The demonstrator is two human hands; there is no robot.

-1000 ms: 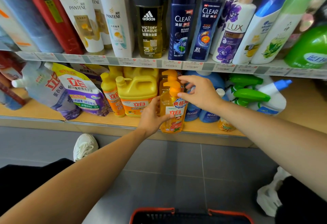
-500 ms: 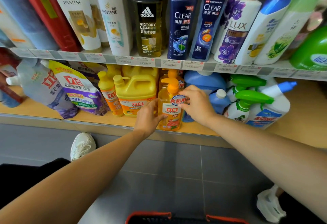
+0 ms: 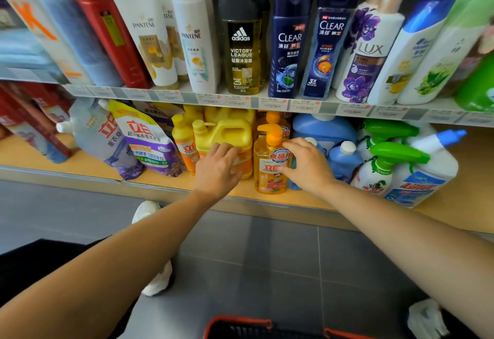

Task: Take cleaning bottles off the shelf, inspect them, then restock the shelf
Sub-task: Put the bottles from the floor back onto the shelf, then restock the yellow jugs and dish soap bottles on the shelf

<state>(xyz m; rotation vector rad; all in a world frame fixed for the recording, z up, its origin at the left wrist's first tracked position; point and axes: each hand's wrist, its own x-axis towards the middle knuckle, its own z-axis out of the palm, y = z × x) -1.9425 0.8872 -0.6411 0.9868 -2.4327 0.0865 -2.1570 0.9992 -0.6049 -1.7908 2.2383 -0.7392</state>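
Observation:
An orange pump bottle of dish soap (image 3: 270,175) stands upright at the front of the lower wooden shelf (image 3: 160,182). My right hand (image 3: 307,167) holds its right side, thumb on the label and index finger up by the pump head. My left hand (image 3: 217,170) rests on the front of the big yellow jug (image 3: 227,135) just left of the bottle, apart from the bottle. A second orange pump bottle stands behind the first, mostly hidden.
Refill pouches (image 3: 144,140) lean at the left, and blue bottles (image 3: 342,156) and green-trigger sprayers (image 3: 387,167) crowd the right. Shampoo bottles (image 3: 288,41) fill the upper shelf. A red basket rim (image 3: 240,324) sits on the grey floor below.
My left hand left the orange bottle and shifted left onto the yellow jug. My right hand slid lower along the bottle's right side. The bottle stands on the shelf.

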